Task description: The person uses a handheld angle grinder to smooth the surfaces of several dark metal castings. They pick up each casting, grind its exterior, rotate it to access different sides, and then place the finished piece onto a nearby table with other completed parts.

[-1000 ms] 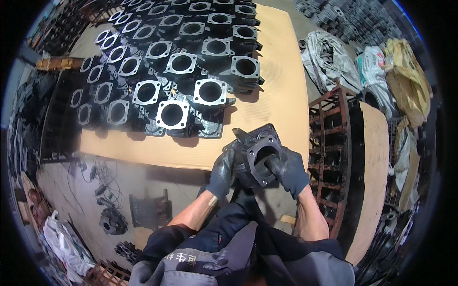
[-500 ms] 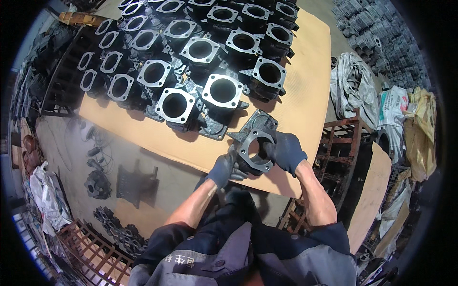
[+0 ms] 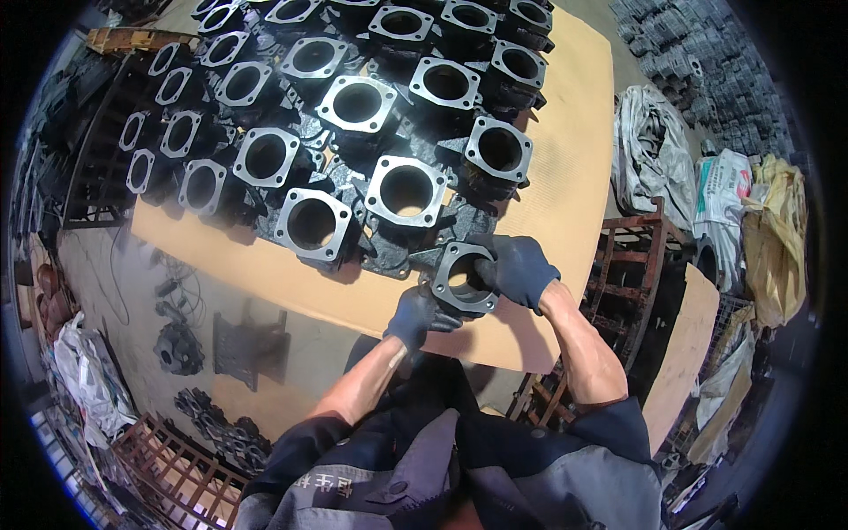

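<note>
Both gloved hands hold one dark cast-metal housing (image 3: 461,281) with a square flange and a round bore, low over the near edge of a brown board (image 3: 579,159). My left hand (image 3: 415,316) grips its lower left side. My right hand (image 3: 515,268) wraps over its right rim. The part sits beside several like housings (image 3: 405,191) standing in rows on the board, bores facing up.
A rusty metal rack (image 3: 632,265) stands to the right of the board, with sacks (image 3: 649,150) and bags beyond it. Loose castings (image 3: 177,344) and a dark plate (image 3: 247,346) lie on the concrete floor at left. More rack frames show at lower left.
The housing has moved forward and down toward the board, next to the front row of parts. Both hands kept their grip; the view tilted closer to the rows.
</note>
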Motion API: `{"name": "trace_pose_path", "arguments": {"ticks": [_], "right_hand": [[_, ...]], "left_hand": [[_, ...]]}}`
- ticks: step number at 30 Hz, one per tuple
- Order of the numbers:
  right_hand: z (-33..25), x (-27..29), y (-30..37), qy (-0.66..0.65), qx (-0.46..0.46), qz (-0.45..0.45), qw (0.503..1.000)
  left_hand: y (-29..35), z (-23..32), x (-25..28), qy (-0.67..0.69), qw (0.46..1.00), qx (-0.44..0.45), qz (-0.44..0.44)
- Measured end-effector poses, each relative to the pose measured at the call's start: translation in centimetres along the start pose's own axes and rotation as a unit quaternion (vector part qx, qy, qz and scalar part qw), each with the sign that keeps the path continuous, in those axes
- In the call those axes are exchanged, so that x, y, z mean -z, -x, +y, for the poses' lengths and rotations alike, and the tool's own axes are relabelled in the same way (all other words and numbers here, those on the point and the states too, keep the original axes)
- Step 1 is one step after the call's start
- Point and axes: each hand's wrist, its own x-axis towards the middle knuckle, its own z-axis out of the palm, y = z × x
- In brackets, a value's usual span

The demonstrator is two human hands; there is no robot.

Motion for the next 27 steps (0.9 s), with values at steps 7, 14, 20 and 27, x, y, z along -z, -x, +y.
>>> {"name": "trace_pose_path", "arguments": {"ticks": [7, 14, 20, 27], "right_hand": [[0.5, -0.3, -1.5, -0.008, 0.013, -0.009, 1.000], [0.4, -0.2, -2.2, 0.037, 0.053, -0.011, 0.998], [2.0, -2.0, -2.7, 0.047, 0.064, -0.004, 0.997], [1.8, -0.4, 1.0, -0.110, 0.055, 0.137, 0.983]], "left_hand": [[1.6, 0.1, -1.0, 0.038, 0.994, -0.090, 0.050], [-0.7, -4.7, 2.3, -0.224, 0.924, -0.285, 0.124], [0.6, -2.4, 1.1, -0.469, 0.827, -0.287, 0.120], [1.8, -0.1, 0.2, 0.016, 0.992, -0.120, 0.035]]}}
